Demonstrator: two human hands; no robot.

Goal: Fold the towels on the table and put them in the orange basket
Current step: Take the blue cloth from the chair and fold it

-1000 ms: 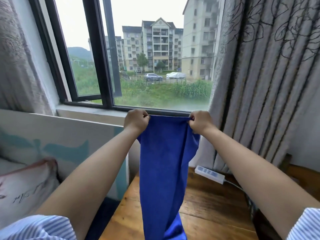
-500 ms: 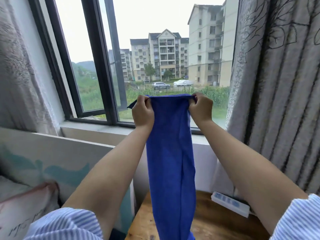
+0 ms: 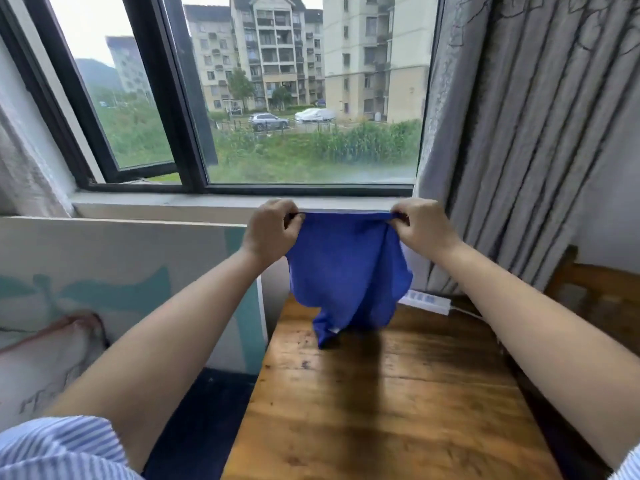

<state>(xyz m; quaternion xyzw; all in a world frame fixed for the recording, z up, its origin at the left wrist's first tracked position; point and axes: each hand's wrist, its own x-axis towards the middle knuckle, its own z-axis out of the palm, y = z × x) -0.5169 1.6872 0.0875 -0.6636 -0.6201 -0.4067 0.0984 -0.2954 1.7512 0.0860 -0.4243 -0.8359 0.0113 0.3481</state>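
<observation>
Both arms reach out over the wooden table (image 3: 398, 410), and each hand has its own grip on the blue towel (image 3: 346, 271). The left hand (image 3: 272, 230) has its fingers curled and pinched around the top left corner, and the right hand (image 3: 424, 225) pinches the top right corner the same way, so the towel's upper edge runs taut and nearly level between them, just below the window sill (image 3: 173, 202). The cloth hangs down from the two grips, bunching into folds as it drops, and its lowest tip touches or nearly touches the tabletop near the far edge; I cannot tell which. A shadow falls on the wood beneath it. Just behind the towel's right side, a white power strip (image 3: 427, 301) lies on the table's far end with its cord trailing right. Grey patterned curtains (image 3: 519, 133) hang to the right of the window (image 3: 311, 98). A pale pillow (image 3: 41, 358) sits low on the left, and striped sleeves (image 3: 59, 448) show at the bottom corners.
</observation>
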